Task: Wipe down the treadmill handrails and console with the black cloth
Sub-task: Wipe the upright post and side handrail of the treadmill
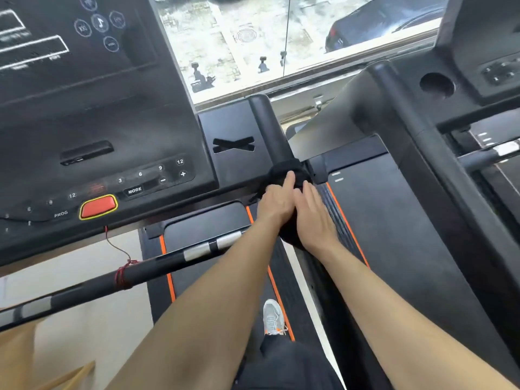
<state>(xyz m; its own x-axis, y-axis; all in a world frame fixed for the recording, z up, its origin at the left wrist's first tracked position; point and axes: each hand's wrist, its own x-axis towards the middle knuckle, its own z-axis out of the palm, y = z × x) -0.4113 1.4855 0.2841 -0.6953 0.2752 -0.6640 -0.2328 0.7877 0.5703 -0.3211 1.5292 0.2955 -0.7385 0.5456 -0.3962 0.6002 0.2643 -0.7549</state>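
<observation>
The black cloth [281, 171] is wrapped around the right handrail [267, 125] of the treadmill, just right of the console [98, 130]. My left hand [277, 202] presses on the cloth from the left, index finger stretched forward. My right hand [315, 218] lies flat on the cloth's right side, fingers together. Both hands touch each other over the rail. Part of the cloth hangs below my hands, mostly hidden. The console has a dark screen, number buttons and a red stop button [98, 206].
A front crossbar [140, 270] with silver grip sensors and a red safety cord [123, 274] runs below the console. A second treadmill [422, 164] stands close on the right. Behind is a window. My shoe [273, 316] rests on the orange-edged side rail.
</observation>
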